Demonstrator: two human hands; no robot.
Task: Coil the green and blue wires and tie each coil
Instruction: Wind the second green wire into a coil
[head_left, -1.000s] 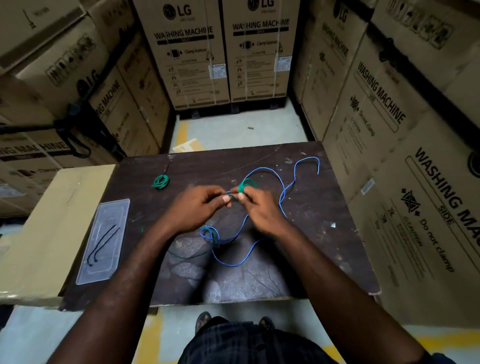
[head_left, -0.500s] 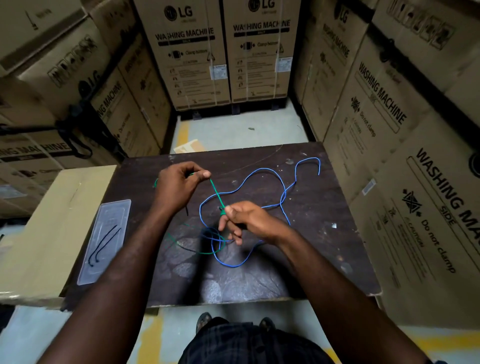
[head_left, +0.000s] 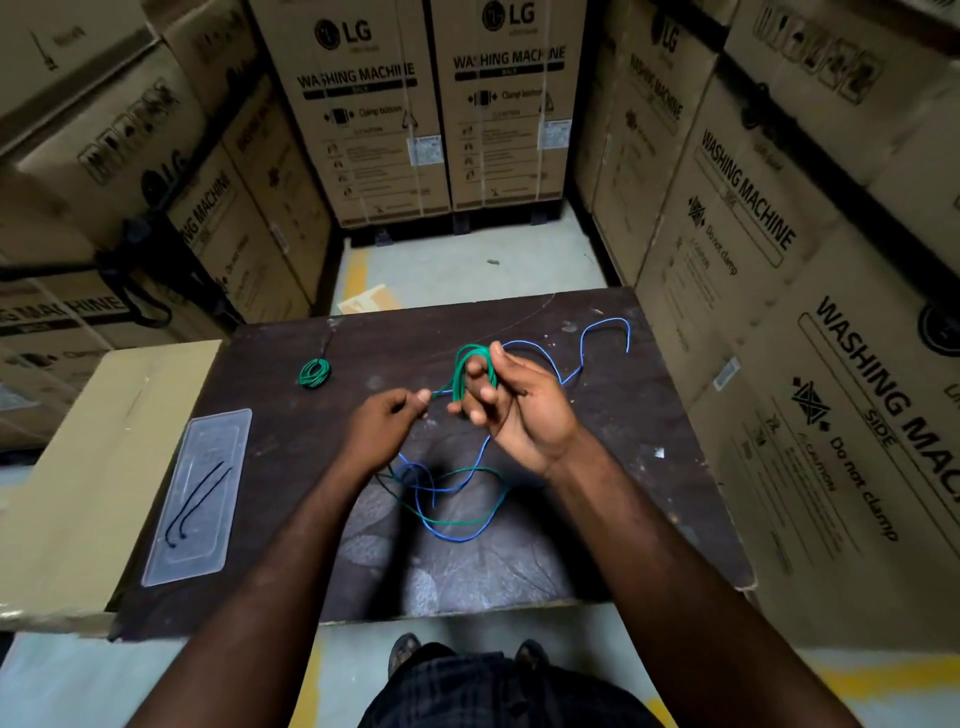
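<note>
Green wire, probably light and springy, looped round curled right hand, tail pinched by left hand; best gripped across loops.

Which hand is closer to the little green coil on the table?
Left. The left hand is just right of the little green coil; the right hand, holding the green wire, is farther right.

- You see a green wire and a blue wire.
- Your table is dark brown, pale-mottled.
- The coil is green.
- Black ties, clear tray.
- Tan cartons, black print.
</note>
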